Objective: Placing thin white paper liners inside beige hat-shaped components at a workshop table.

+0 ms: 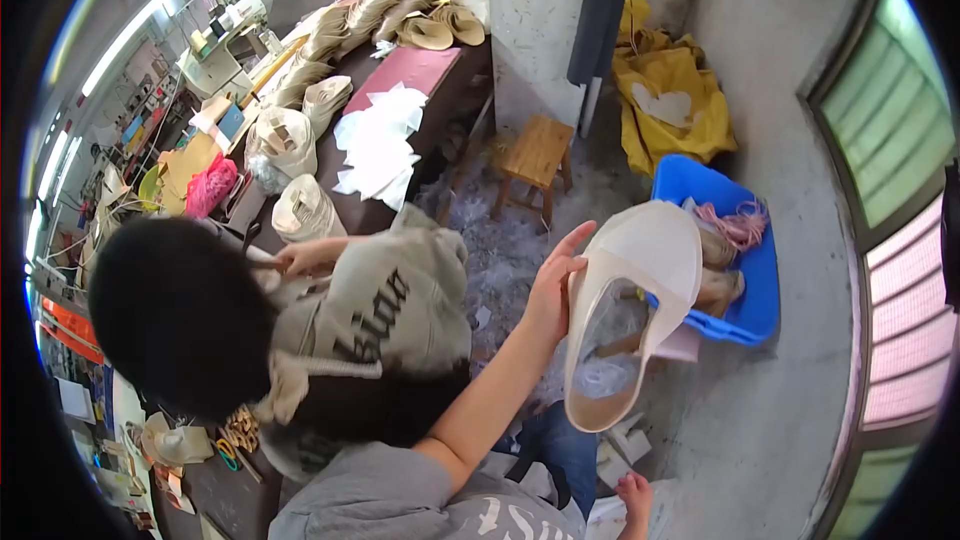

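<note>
A cream-coloured shoe upper (655,240), open at its middle, is held up in front of me. My left hand (548,295) pinches its left edge, the thumb hidden behind it and the index finger pointing out along it. Through the opening I see litter on the floor. Low in the view is my right hand (634,498), its fingers loosely bent, with nothing visible in them. Just beyond the shoe upper stands a blue plastic crate (765,285) holding a pink cord bundle (735,227) and brownish shoe-shaped pieces (718,285).
A co-worker in a grey sweatshirt (400,290) sits close on my left, at a dark worktable (362,68) with rolled uppers (305,208) and white sheets (380,145). Farther off are a wooden stool (537,152) and a yellow sack (675,105). A wall (800,190) bounds the right.
</note>
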Demonstrator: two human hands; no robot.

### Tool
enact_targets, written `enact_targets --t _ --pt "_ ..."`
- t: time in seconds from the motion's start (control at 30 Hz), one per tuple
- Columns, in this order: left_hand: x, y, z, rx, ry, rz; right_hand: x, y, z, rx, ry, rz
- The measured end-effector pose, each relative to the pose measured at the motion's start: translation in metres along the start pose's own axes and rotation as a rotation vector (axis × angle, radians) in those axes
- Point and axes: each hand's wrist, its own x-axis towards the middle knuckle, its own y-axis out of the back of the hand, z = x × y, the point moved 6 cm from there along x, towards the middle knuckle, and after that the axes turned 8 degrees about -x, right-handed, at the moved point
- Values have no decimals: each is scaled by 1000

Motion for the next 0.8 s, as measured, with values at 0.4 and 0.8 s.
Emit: enact_targets --t 0.4,0.8 --pt "-118 106 75 -227 -588 519 41 -17 -108 -543 392 -359" --pt "-408 320 232 -991 -1393 780 -109 -130 -222 -952 479 -579"
